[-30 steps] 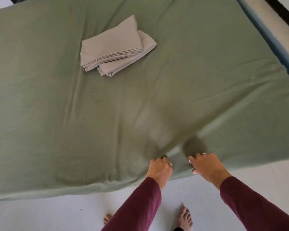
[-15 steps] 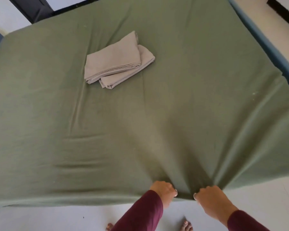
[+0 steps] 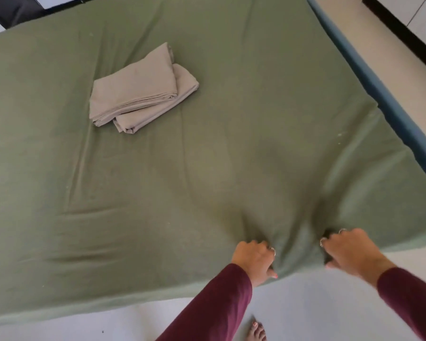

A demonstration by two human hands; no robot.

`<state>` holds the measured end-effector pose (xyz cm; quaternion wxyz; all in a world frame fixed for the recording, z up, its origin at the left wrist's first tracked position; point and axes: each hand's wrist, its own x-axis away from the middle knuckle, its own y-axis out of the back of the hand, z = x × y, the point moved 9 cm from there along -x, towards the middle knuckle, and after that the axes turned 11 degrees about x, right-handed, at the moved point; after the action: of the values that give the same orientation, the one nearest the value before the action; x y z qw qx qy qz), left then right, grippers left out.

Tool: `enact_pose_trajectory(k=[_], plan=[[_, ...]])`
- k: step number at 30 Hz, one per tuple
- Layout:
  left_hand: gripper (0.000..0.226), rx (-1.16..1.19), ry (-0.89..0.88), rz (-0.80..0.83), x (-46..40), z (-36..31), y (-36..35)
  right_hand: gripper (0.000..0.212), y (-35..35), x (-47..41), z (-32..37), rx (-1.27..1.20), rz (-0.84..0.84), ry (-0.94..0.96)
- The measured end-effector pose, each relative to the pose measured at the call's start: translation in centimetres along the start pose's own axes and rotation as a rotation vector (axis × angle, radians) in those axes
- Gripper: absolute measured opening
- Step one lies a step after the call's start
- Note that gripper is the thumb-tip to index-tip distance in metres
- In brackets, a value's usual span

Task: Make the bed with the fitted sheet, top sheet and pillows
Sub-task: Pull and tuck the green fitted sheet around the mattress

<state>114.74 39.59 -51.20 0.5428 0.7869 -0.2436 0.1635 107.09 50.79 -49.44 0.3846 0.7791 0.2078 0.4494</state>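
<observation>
Compared with half a second before, both hands had slid a bit to the right along the near edge, and the right one had come up higher onto the bed; the taut folds fanning out from them had softened.

Closest to me, at the bottom of the frame, a bare foot stood on the pale floor, with two maroon sleeves reaching up from the bottom edge. The left hand was low centre-right, fingers curled into the green sheet right at the near edge, thumb tucked under the hem, so it was clamped on the cloth. The right hand sat just to the right of it, knuckles up, fingers dug into a dark pucker of the same sheet, gripping it too. Rings showed on both hands. A bunched strip of sheet hung between them.

Further up, the sheet lay across the whole mattress with long creases on the left. On the right side the blue mattress edge was bare, the sheet not pulled over it. In the upper left, a folded beige stack of linen rested on the sheet, well apart from the hands. Something dark filled the top left corner.
</observation>
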Motion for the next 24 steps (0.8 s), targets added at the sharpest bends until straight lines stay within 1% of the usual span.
enact_pose_trajectory(k=[2,5,7,10,14,18,20,21,23,24], plan=[[0.048,0.010,-0.026,-0.020,-1.8,-2.1,0.4,0.049,-2.4,0.5,-2.7,0.026,0.248,-0.012],[0.054,0.003,0.015,0.002,-3.9,-3.8,-0.2,0.049,-3.9,0.1,-3.8,0.052,0.325,0.015],[0.057,-0.029,0.082,0.049,-5.0,-4.0,-0.9,0.046,-5.2,-0.7,-3.5,0.058,0.331,0.036],[0.063,-0.091,0.148,0.128,-5.8,-4.1,-1.4,0.038,-5.2,-1.3,-3.1,0.030,0.298,0.047],[0.065,-0.093,0.215,0.190,-6.7,-3.9,-2.1,0.031,-6.4,-1.5,-3.0,-0.039,0.285,0.064],[0.064,-0.135,0.230,0.209,-7.5,-3.5,-2.9,0.027,-7.5,-1.7,-2.6,-0.116,0.240,0.074],[0.063,-0.158,0.245,0.215,-7.5,-3.4,-2.8,0.030,-7.3,-1.5,-2.8,-0.140,0.161,0.056],[0.061,-0.164,0.251,0.205,-7.4,-3.4,-2.9,0.035,-6.7,-1.2,-2.9,-0.127,0.076,0.051],[0.051,-0.159,0.273,0.181,-7.0,-3.6,-3.4,0.053,-7.0,-0.7,-2.7,-0.122,-0.034,0.054],[0.047,-0.162,0.302,0.171,-6.9,-3.4,-3.5,0.058,-7.1,-0.6,-3.0,-0.154,-0.104,0.024]])
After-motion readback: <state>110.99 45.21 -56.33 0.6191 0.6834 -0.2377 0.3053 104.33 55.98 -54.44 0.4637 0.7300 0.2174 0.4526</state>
